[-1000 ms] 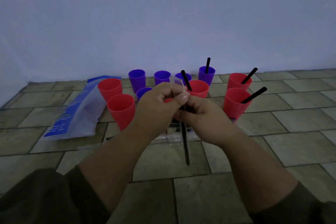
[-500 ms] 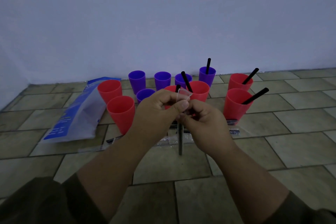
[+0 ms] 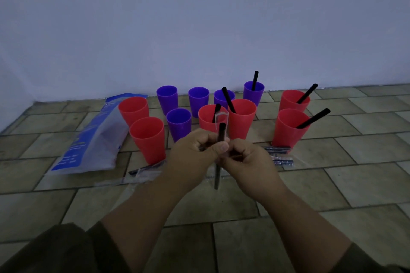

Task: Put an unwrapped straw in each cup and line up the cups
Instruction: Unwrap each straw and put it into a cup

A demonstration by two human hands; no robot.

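Tiled floor (image 3: 332, 184) against a pale wall (image 3: 199, 17), dim light. Left hand (image 3: 195, 157) and right hand (image 3: 248, 162) meet at centre, both closed in a pinch on one black straw (image 3: 221, 133) held upright; its top stands bare above the thumbs, its lower length hangs below the hands. A clear wrapper (image 3: 221, 117) rises loose around the straw's upper end. Red cups: two empty at left, (image 3: 133, 109) behind and (image 3: 147, 137) in front; two at centre, (image 3: 209, 117) and (image 3: 241, 115), each with a black straw; two at right, (image 3: 294, 99) and (image 3: 288, 126), each with a leaning black straw. Purple cups: an uneven back row of four, (image 3: 167, 97), (image 3: 198, 97), (image 3: 221, 96), (image 3: 253, 92), only the rightmost clearly holding a straw; a fifth (image 3: 178, 123), empty, stands forward. Blue and clear plastic bag (image 3: 88, 139) lies flat at left. Wrapped straws (image 3: 279, 155) lie on the floor just before the right-hand red cups; loose clear wrappers (image 3: 142, 175) lie beneath the left forearm.
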